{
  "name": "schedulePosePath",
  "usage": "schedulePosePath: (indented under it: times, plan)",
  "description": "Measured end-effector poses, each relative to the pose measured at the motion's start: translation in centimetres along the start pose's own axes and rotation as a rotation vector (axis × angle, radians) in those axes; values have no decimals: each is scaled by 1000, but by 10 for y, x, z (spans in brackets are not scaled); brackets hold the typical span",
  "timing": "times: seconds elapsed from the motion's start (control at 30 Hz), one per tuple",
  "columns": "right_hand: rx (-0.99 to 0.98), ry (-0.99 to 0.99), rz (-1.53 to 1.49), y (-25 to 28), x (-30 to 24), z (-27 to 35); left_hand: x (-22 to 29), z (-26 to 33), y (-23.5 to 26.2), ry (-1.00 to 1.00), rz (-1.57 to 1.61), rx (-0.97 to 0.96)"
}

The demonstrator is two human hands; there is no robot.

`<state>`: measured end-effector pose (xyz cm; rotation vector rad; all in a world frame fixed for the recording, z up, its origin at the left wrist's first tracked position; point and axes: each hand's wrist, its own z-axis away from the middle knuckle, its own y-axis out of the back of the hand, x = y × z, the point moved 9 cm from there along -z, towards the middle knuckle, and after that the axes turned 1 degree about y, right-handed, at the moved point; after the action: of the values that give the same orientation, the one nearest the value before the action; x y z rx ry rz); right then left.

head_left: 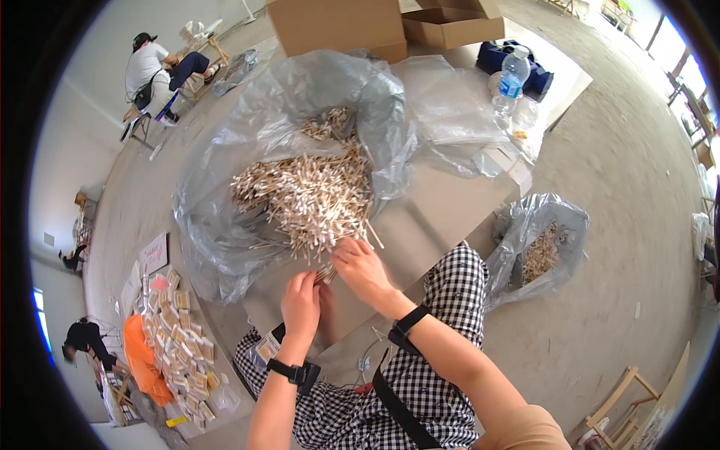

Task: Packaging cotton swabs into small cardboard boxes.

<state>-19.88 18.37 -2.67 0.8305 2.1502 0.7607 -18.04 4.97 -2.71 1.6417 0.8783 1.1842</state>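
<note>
A big heap of cotton swabs (311,195) with wooden sticks and white tips lies in a large clear plastic bag (225,150), open on the table. My left hand (301,304) is at the heap's near edge, its fingers closed on a small bunch of cotton swabs (325,273). Just to the right, my right hand (361,268) has its fingers curled against the near end of the heap and beside that bunch; its fingertips are partly hidden among the swabs.
Cardboard boxes (337,26) stand at the table's far side. Flat plastic bags (450,105) and a water bottle (512,79) lie to the right. A lined bin (544,217) with swabs stands right of my knee. Several small packs (180,330) cover a surface at lower left. Other people sit farther left.
</note>
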Motion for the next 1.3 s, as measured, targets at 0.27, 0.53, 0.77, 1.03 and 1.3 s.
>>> schedulePosePath:
  times: [0.27,0.53,0.77,1.03,1.3]
  plan:
    - [-133,-87,56,-18,7,7,-21,43,4,72,60,119]
    - [-167,33,-50,-32,-35,21,1,76,-9,-86,40,-59]
    - [-91,-119,-387,-4,-21,27,13,47,0,20,104,65]
    - [75,-374,-193,42,72,31,11,52,-20,32,249,219]
    - [-2,-381,-151,31,54,27,12,58,-19,36,264,302]
